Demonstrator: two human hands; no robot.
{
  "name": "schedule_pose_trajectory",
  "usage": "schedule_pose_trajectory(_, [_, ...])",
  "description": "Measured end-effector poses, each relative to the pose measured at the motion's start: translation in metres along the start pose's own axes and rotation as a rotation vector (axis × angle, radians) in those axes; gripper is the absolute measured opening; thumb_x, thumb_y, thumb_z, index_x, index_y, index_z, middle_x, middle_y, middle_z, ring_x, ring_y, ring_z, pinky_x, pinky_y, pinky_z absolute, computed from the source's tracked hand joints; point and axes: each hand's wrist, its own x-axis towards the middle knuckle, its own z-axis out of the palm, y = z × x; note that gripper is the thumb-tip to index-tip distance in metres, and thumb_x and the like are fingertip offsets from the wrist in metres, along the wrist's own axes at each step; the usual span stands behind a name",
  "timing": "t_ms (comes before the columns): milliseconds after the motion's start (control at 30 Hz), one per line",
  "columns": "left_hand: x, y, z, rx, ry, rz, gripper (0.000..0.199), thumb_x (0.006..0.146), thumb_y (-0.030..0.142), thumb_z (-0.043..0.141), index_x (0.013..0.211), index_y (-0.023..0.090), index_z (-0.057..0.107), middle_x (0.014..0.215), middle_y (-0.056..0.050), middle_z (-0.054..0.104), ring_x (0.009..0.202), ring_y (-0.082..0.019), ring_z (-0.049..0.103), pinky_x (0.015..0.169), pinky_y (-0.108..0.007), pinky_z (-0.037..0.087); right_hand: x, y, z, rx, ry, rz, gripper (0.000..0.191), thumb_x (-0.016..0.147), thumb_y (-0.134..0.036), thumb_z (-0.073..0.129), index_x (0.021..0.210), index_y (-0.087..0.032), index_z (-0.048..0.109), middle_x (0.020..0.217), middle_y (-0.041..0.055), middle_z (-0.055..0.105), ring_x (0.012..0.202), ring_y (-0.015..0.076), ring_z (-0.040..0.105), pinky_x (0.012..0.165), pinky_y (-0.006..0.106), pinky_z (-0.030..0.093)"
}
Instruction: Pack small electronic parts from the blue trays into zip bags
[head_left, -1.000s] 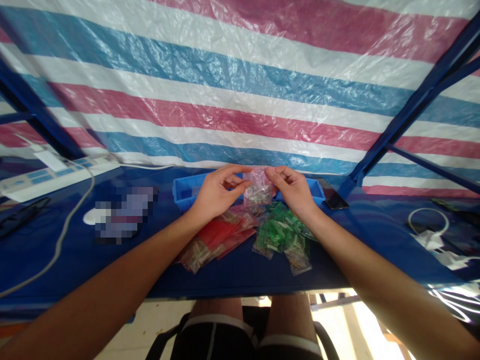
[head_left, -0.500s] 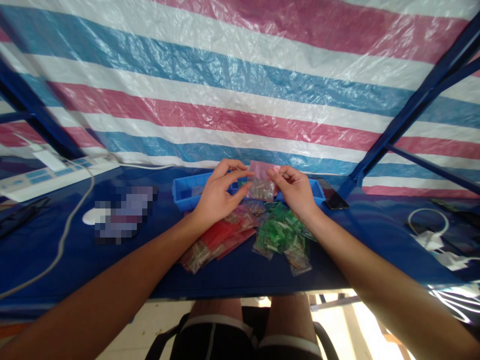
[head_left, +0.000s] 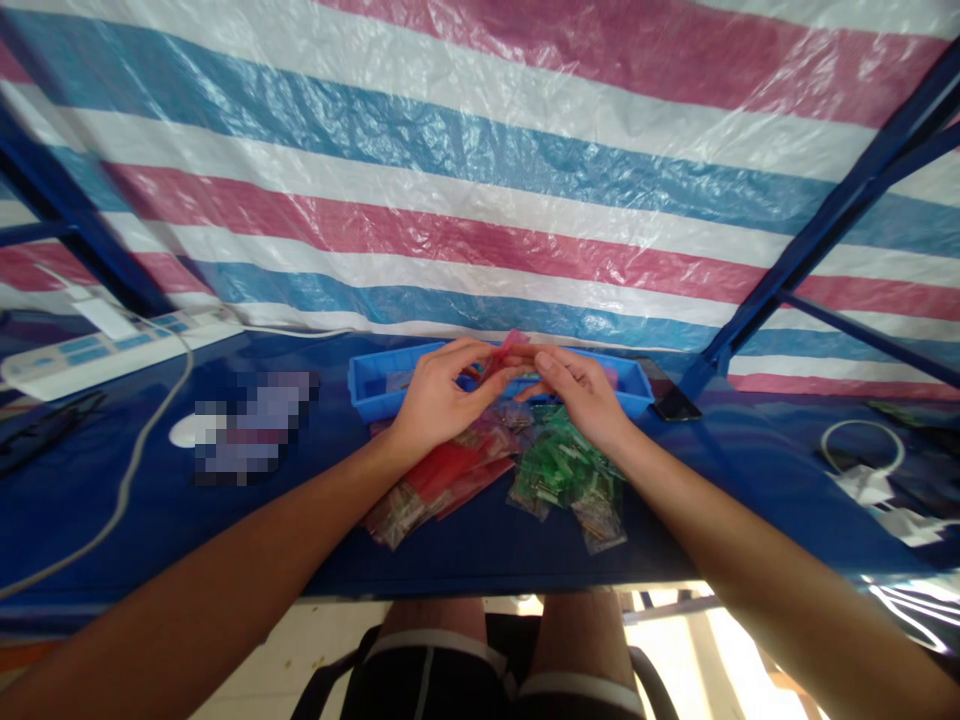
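Between my two hands, above the desk, a small pink-tinted plastic zip bag is crumpled, its lower part mostly hidden by fingers. My left hand is closed on the bag's left side, thumb and fingers meeting at it. On the other side my right hand pinches the bag, fingertips almost touching those of the left. Below the left hand lies a pile of red plastic bags with small parts inside. Green plastic bags are heaped under the right hand, with a clear bag of small metal-looking parts at their front.
Behind the hands stand blue plastic bins. A dark phone lies to their right. Leftward are a white round object, a cable and a power strip. White chargers sit at right. Striped sheeting hangs behind.
The left hand has closed onto the bag, its fingers formerly spread beside it. The bag has gone from flat and upright to folded between both hands, which are closer together.
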Motion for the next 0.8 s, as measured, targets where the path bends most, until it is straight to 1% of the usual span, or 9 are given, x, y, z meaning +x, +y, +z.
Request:
schedule_pose_trajectory(100, [0.0,0.001,-0.001,-0.006,0.011,-0.031,0.029,0.101,0.044,0.073,0.113,0.02,0.084,0.106,-0.009,0.081,0.089,-0.022,0.075,0.076,-0.031,0.059,-0.001,0.0,0.0,-0.007,-0.039,-0.002,0.054,0.09,-0.075,0.074,0.117,-0.029,0.082,0.121,0.0069,0.08,0.11,0.0309,0.076,0.084,0.044,0.068])
schedule_pose_trajectory(167, [0.001,0.002,-0.002,-0.01,0.037,-0.041,0.028,0.103,0.043,0.069,0.107,0.019,0.084,0.101,-0.008,0.082,0.086,-0.021,0.074,0.076,-0.031,0.056,0.0,0.001,0.0,-0.002,-0.041,-0.019,0.05,0.093,-0.073,0.072,0.113,-0.028,0.082,0.117,0.0075,0.081,0.106,0.03,0.076,0.079,0.042,0.067])
schedule_pose_trajectory(233, [0.002,0.001,-0.001,-0.025,0.071,-0.054,0.03,0.105,0.043,0.067,0.102,0.019,0.084,0.096,-0.006,0.082,0.085,-0.02,0.074,0.077,-0.03,0.055,0.001,0.002,-0.001,-0.006,0.015,-0.049,0.044,0.095,-0.069,0.072,0.107,-0.027,0.082,0.109,0.0079,0.08,0.098,0.0279,0.075,0.072,0.039,0.065])
schedule_pose_trajectory(300, [0.002,-0.001,0.0,-0.068,0.111,-0.081,0.031,0.103,0.045,0.069,0.101,0.018,0.084,0.095,-0.006,0.081,0.084,-0.019,0.073,0.074,-0.028,0.054,0.003,0.005,-0.003,-0.029,0.119,-0.085,0.04,0.095,-0.065,0.075,0.104,-0.026,0.08,0.1,0.0069,0.078,0.088,0.0248,0.073,0.065,0.036,0.062])
schedule_pose_trajectory(367, [0.002,-0.003,0.001,-0.133,0.143,-0.12,0.033,0.101,0.048,0.072,0.101,0.017,0.083,0.094,-0.006,0.08,0.081,-0.018,0.071,0.068,-0.026,0.052,0.007,0.01,-0.006,-0.05,0.217,-0.112,0.039,0.092,-0.062,0.08,0.108,-0.026,0.077,0.095,0.0051,0.074,0.084,0.0229,0.071,0.06,0.033,0.059])
schedule_pose_trajectory(467, [0.002,-0.004,0.002,-0.209,0.125,-0.15,0.035,0.102,0.05,0.071,0.101,0.016,0.082,0.092,-0.006,0.079,0.08,-0.018,0.069,0.066,-0.024,0.05,0.011,0.017,-0.01,-0.063,0.279,-0.129,0.047,0.087,-0.06,0.085,0.119,-0.029,0.071,0.103,0.0036,0.07,0.085,0.021,0.068,0.059,0.031,0.059])
schedule_pose_trajectory(533, [0.002,-0.003,0.002,-0.226,0.098,-0.146,0.034,0.102,0.049,0.071,0.103,0.017,0.082,0.092,-0.006,0.078,0.082,-0.018,0.069,0.068,-0.024,0.05,0.012,0.02,-0.01,-0.058,0.262,-0.121,0.053,0.085,-0.061,0.087,0.124,-0.03,0.068,0.11,0.0033,0.069,0.082,0.0192,0.067,0.06,0.031,0.059])
schedule_pose_trajectory(633, [0.002,0.0,0.002,-0.24,0.043,-0.148,0.034,0.101,0.049,0.072,0.103,0.017,0.081,0.092,-0.005,0.077,0.082,-0.017,0.067,0.07,-0.025,0.048,0.01,0.02,-0.006,-0.038,0.18,-0.085,0.056,0.083,-0.061,0.089,0.124,-0.029,0.069,0.107,0.0033,0.071,0.08,0.0193,0.067,0.06,0.032,0.059])
schedule_pose_trajectory(800, [0.001,0.005,0.002,-0.345,-0.042,-0.199,0.036,0.102,0.05,0.071,0.098,0.015,0.079,0.088,-0.003,0.075,0.074,-0.014,0.062,0.068,-0.024,0.045,0.003,0.018,-0.002,-0.014,0.071,-0.032,0.047,0.09,-0.062,0.082,0.121,-0.028,0.076,0.105,0.0039,0.077,0.083,0.022,0.069,0.068,0.035,0.062])
